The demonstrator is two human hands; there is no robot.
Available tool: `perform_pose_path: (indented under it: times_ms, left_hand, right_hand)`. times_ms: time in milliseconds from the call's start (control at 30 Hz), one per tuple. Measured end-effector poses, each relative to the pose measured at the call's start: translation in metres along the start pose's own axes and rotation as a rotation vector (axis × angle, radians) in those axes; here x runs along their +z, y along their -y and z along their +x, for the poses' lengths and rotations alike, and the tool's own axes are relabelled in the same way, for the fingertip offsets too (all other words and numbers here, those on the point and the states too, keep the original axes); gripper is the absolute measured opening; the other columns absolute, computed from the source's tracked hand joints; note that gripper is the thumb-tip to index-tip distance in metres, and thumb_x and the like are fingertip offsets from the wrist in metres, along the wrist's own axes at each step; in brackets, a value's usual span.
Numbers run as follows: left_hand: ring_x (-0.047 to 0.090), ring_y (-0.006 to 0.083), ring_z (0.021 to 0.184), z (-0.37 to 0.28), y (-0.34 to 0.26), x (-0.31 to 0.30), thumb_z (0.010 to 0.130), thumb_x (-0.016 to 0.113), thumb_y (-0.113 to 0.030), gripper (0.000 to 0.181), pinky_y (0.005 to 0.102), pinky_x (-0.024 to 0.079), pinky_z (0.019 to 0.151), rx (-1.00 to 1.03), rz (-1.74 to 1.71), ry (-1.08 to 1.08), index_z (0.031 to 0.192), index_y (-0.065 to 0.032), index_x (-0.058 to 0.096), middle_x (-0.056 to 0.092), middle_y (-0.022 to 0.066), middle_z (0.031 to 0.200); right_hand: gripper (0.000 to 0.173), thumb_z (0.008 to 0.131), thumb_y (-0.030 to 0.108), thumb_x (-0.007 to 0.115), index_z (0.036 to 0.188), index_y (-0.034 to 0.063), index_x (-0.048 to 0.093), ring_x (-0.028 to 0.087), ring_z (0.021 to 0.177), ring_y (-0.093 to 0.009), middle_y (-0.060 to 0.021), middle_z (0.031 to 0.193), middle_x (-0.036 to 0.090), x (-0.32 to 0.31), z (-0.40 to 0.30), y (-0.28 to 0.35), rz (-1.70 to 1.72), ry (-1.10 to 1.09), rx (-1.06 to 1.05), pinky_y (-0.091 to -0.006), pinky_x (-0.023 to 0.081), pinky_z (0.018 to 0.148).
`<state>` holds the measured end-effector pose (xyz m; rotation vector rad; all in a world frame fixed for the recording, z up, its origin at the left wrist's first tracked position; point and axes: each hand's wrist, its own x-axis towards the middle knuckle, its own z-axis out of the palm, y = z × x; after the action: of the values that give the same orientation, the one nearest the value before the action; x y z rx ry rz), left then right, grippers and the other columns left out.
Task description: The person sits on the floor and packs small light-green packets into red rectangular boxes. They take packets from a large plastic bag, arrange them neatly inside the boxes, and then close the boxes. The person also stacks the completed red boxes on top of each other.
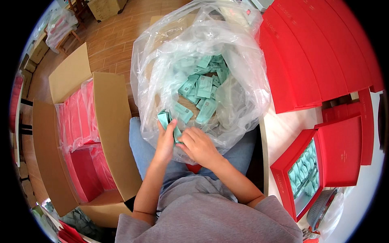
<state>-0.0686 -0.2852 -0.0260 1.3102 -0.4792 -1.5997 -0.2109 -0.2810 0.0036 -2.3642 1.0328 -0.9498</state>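
Note:
My left hand (165, 139) is closed around several small mint-green paper packets (164, 119), held upright over the near rim of a large clear plastic bag (243, 60). Beside it, my right hand (199, 145) has its fingers curled, with thumb and fingertips at the lower right end of these packets. Loose green packets (205, 86) lie scattered inside the bag, some bearing print and a square code. On the table to my right, an open red gift box (276, 170) contains rows of similar green packets (304, 165).
At my left stands an open cardboard carton (111, 127) with plastic-wrapped red boxes (77, 115). Overlapping red boxes or lids (310, 51) cover the far right of the table (291, 124). A grey basket (320, 205) sits near the open box. The wooden-look floor (118, 39) extends ahead.

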Motion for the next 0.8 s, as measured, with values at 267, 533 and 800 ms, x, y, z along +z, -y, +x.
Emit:
perform_pose_path:
  times_ms: [267,533,800]
  left_hand:
    - [0.054,0.0202,0.102,0.006,0.011,-0.002,0.094,0.043,-0.040,0.048,0.0343,0.044,0.090,0.209,-0.278,0.197,0.125,-0.0042,0.043,0.058,0.0110,0.103]
    - [0.052,0.0194,0.113,-0.002,0.010,0.009,0.101,0.027,-0.040,0.052,0.0329,0.039,0.098,0.214,-0.081,0.125,0.132,-0.0001,0.041,0.057,0.0094,0.118]
    - [0.035,0.0096,0.060,-0.004,-0.016,0.018,0.097,0.040,-0.051,0.042,0.0248,0.033,0.055,0.036,-0.446,-0.108,0.090,-0.0097,0.045,0.035,-0.0028,0.068]
  right_hand:
    - [0.028,0.086,0.023,0.066,0.097,0.0002,0.054,0.058,0.084,-0.020,-0.0084,0.090,0.059,0.001,-0.010,0.009,0.598,-0.138,0.683,-0.0313,0.047,0.073]
    - [0.048,0.083,0.031,0.069,0.117,0.0023,0.049,0.064,0.082,-0.023,-0.0117,0.096,0.064,0.010,-0.003,0.005,0.258,-0.067,0.556,-0.0347,0.050,0.068]
    - [0.030,0.077,0.021,0.071,0.098,0.0051,0.056,0.062,0.064,-0.029,-0.0112,0.082,0.062,-0.002,-0.004,0.030,0.131,-0.125,0.429,-0.0372,0.048,0.055]
